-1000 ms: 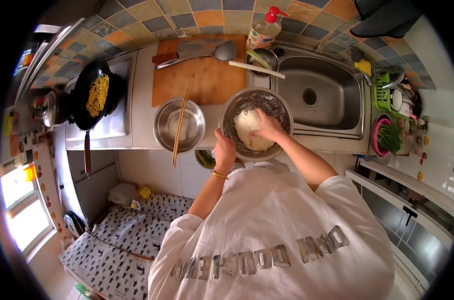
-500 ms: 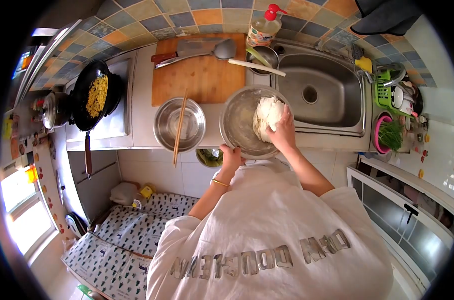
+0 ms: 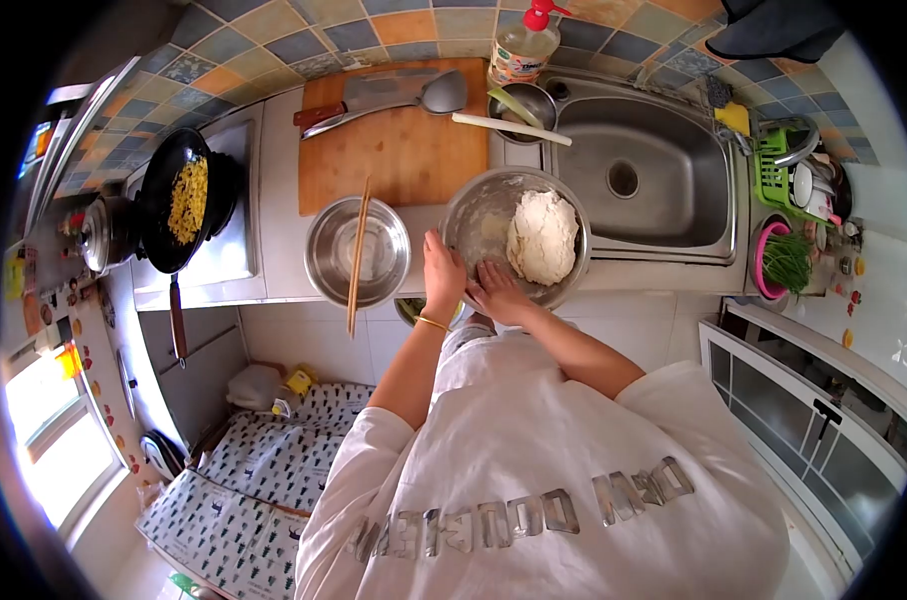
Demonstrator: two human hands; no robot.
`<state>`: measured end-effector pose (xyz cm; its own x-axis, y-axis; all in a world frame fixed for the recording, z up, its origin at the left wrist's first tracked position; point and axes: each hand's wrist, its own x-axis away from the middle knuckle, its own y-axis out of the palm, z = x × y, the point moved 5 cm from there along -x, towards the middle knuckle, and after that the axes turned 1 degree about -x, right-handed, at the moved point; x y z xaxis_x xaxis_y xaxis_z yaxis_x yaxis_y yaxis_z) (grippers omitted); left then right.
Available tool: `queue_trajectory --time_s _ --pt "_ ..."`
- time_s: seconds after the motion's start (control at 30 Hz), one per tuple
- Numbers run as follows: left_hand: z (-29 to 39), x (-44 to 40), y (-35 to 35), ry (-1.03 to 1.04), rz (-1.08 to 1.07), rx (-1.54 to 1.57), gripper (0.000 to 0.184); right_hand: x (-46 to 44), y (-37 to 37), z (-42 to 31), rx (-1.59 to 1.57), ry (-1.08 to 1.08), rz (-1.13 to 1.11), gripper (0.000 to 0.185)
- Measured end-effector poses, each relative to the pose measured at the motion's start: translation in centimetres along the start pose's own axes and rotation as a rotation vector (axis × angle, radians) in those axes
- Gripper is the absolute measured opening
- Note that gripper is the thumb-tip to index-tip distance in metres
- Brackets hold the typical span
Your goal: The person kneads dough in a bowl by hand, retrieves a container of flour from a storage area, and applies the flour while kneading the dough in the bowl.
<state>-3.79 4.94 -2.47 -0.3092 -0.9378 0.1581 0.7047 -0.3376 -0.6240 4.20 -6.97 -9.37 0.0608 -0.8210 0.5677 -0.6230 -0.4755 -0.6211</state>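
Head camera: the left hand (image 3: pixel 444 275) rests, fingers nearly straight, at the left rim of the large metal bowl (image 3: pixel 479 225); whether it grips, I cannot tell. The right hand (image 3: pixel 502 293), fingers spread and holding nothing, lies against the bowl's near inner wall. The dough (image 3: pixel 544 238) sits in the bowl's right half, apart from both hands. It looks soft, fairly weighty and perhaps tacky, best cupped around its sides; the bowl seems stiff and smooth, easiest held by its rim. Along the pale counter (image 3: pixel 282 230), a pan (image 3: pixel 156 195) of yellow food (image 3: pixel 188 200) sits at the left, then a smaller bowl (image 3: pixel 324 250) with chopsticks (image 3: pixel 358 260) across it, a cutting board (image 3: pixel 384 165) behind, and the sink (image 3: pixel 664 150) just right of the dough's bowl.
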Motion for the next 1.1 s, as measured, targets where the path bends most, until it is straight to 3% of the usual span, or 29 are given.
queue_trajectory --time_s 0.27,0.4,0.5,0.7,0.8,0.9,1.0,1.1 --pt "0.5 0.1 -0.5 -0.041 -0.11 -0.037 0.032 -3.3 -3.8 -1.3 -0.147 0.077 0.563 0.069" --pt "0.5 -0.1 -0.8 -0.049 -0.143 -0.1 0.03 -5.7 -6.1 -1.8 -0.271 0.137 0.705 0.069" --pt "0.7 -0.2 -1.0 -0.128 -0.244 -0.171 0.029 -5.3 -5.8 -1.4 -0.437 0.047 0.523 0.068" --pt "0.7 -0.1 -0.8 -0.041 -0.165 -0.165 0.028 1.9 -4.7 -1.0 -0.486 -0.265 -0.353 0.064" --pt "0.6 -0.2 -0.8 -0.037 -0.18 -0.143 0.028 2.8 -4.4 -0.8 -0.415 -0.268 -0.359 0.063" --pt "0.5 -0.5 -0.9 -0.04 -0.223 -0.122 0.026 0.3 -5.1 -2.0 -0.35 -0.294 -0.052 0.063" --pt "0.8 -0.4 -1.3 -0.045 -0.271 -0.101 0.026 -3.8 -7.9 -2.5 -0.106 -0.164 0.471 0.066" --pt "0.2 -0.7 -0.9 -0.036 -0.267 -0.107 0.027 -4.7 -7.0 -2.8 -0.27 -0.133 0.588 0.067"
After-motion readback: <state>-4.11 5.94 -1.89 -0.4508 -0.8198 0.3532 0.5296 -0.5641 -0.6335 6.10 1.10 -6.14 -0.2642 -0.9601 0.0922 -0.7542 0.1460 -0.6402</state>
